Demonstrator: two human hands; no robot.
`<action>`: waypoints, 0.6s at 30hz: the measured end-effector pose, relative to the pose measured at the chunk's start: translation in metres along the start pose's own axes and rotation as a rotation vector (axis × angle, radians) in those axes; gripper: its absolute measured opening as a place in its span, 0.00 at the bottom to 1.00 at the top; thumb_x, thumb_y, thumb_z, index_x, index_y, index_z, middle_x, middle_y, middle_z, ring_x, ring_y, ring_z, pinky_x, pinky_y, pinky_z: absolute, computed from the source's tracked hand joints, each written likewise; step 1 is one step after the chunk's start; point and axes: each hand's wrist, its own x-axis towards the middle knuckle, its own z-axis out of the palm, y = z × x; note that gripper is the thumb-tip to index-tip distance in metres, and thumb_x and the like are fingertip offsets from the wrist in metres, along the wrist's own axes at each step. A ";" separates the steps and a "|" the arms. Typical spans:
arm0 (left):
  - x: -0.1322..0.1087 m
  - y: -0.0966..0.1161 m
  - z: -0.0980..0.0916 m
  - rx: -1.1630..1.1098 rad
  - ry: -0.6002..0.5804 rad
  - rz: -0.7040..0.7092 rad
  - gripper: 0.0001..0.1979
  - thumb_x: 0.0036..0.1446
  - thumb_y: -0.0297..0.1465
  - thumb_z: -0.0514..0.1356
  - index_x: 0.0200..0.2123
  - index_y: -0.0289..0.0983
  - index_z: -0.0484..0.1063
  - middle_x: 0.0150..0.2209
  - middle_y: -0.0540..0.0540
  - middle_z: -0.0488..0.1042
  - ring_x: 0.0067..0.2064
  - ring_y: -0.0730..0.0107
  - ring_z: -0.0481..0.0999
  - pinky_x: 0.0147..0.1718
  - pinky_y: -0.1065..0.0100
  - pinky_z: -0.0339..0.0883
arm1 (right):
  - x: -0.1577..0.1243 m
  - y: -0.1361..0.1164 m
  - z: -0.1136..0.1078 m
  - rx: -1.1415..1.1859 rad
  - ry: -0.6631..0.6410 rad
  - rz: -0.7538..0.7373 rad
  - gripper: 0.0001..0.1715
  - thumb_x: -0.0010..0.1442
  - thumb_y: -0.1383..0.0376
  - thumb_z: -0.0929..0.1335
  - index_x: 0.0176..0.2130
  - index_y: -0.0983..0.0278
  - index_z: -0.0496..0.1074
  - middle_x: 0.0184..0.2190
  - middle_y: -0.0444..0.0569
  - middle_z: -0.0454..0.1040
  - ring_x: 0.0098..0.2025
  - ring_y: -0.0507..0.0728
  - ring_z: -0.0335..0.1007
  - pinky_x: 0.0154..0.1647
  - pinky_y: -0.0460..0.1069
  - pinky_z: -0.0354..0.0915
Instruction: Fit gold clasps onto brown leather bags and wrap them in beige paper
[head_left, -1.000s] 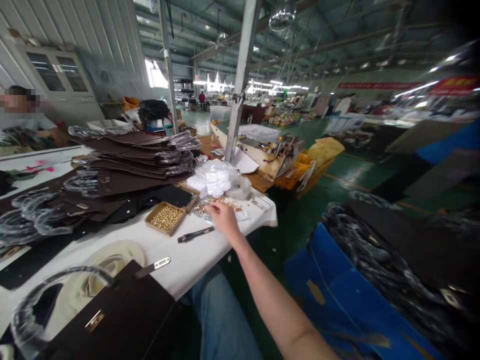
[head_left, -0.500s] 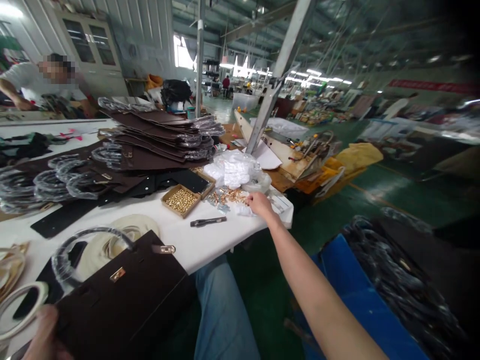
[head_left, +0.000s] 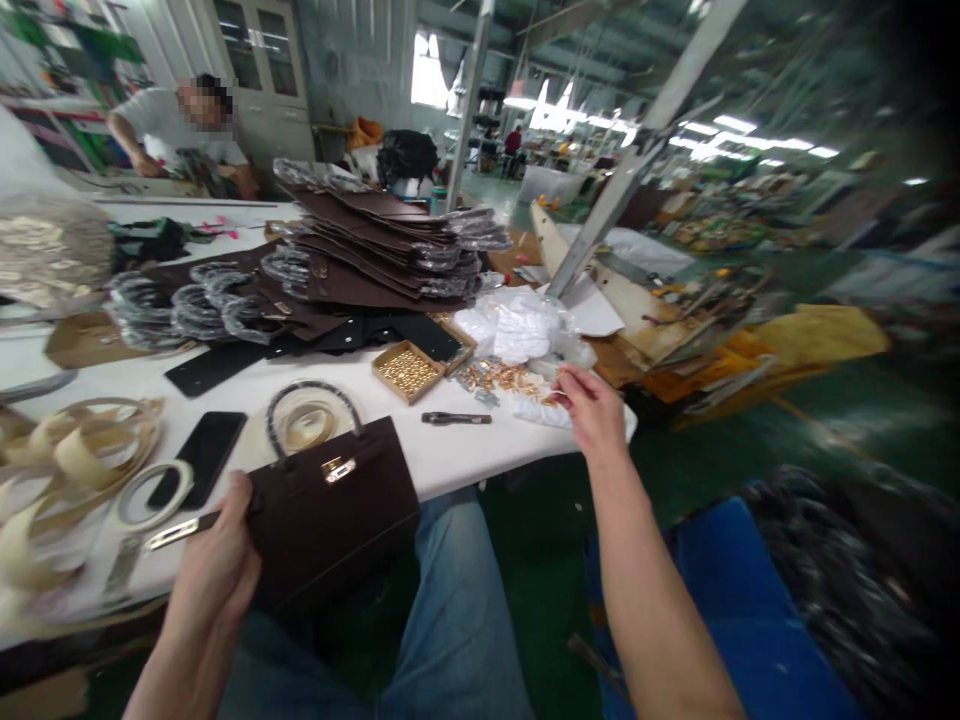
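A dark brown handbag [head_left: 337, 525], its looped handle wrapped in clear plastic, rests tilted by my lap at the table's edge. My left hand [head_left: 225, 550] grips its left side, and a strap [head_left: 180, 530] with a metal plate sticks out there. On the bag's front is a gold-coloured turn-lock clasp [head_left: 339, 468]. Over the table's right end, my right hand [head_left: 592, 405] is pinched closed beside a heap of small gold-coloured metal pieces [head_left: 517, 382]; what its fingertips hold is too small to make out. A dark rod-shaped tool [head_left: 456, 418] lies nearby.
A cardboard box of gold-coloured studs [head_left: 409, 370] sits mid-table, with stacked brown bag panels [head_left: 360, 250] behind. Tape rolls [head_left: 154, 495] and a black phone [head_left: 202, 455] lie left. A blue bin [head_left: 735, 600] stands right. Across the table sits another person [head_left: 180, 130].
The view has swung left. My left hand has come into fuller view with the bag, which now sits more upright. My right hand has drawn slightly off the heap of metal pieces.
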 end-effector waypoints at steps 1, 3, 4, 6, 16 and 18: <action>-0.003 0.002 0.007 -0.015 0.003 -0.020 0.18 0.70 0.46 0.72 0.46 0.36 0.84 0.41 0.41 0.89 0.54 0.51 0.90 0.62 0.52 0.82 | -0.027 -0.014 0.017 0.194 -0.022 -0.008 0.24 0.67 0.54 0.79 0.58 0.64 0.84 0.46 0.54 0.86 0.40 0.56 0.84 0.49 0.54 0.84; -0.004 0.004 0.019 -0.079 -0.044 -0.068 0.18 0.71 0.44 0.71 0.46 0.33 0.84 0.45 0.36 0.89 0.55 0.51 0.90 0.64 0.51 0.81 | -0.092 -0.049 0.055 0.388 -0.226 0.021 0.20 0.63 0.56 0.83 0.53 0.59 0.87 0.48 0.54 0.86 0.41 0.57 0.86 0.53 0.57 0.85; -0.004 0.003 0.023 -0.124 -0.094 -0.078 0.19 0.71 0.44 0.71 0.47 0.32 0.84 0.46 0.34 0.89 0.56 0.50 0.89 0.64 0.51 0.80 | -0.127 -0.068 0.075 0.433 -0.381 0.051 0.17 0.64 0.57 0.83 0.51 0.58 0.88 0.51 0.55 0.85 0.44 0.59 0.87 0.54 0.58 0.86; -0.002 0.002 0.026 -0.187 -0.148 -0.061 0.20 0.69 0.46 0.73 0.47 0.31 0.84 0.46 0.33 0.89 0.56 0.49 0.89 0.63 0.51 0.81 | -0.191 -0.103 0.115 0.512 -0.736 0.124 0.11 0.67 0.57 0.82 0.48 0.57 0.89 0.56 0.56 0.83 0.48 0.62 0.87 0.53 0.60 0.87; -0.006 -0.001 0.004 -0.270 -0.310 0.002 0.26 0.60 0.47 0.80 0.48 0.32 0.85 0.49 0.34 0.89 0.56 0.49 0.88 0.62 0.53 0.80 | -0.258 -0.101 0.249 0.443 -0.827 -0.023 0.13 0.67 0.57 0.80 0.49 0.58 0.89 0.58 0.52 0.85 0.55 0.61 0.86 0.61 0.55 0.83; -0.007 -0.001 -0.006 -0.273 -0.390 -0.026 0.23 0.61 0.42 0.80 0.50 0.31 0.85 0.49 0.35 0.89 0.57 0.49 0.87 0.64 0.52 0.78 | -0.258 -0.097 0.256 0.485 -0.825 0.105 0.16 0.65 0.53 0.81 0.46 0.60 0.88 0.56 0.52 0.86 0.55 0.62 0.86 0.60 0.56 0.84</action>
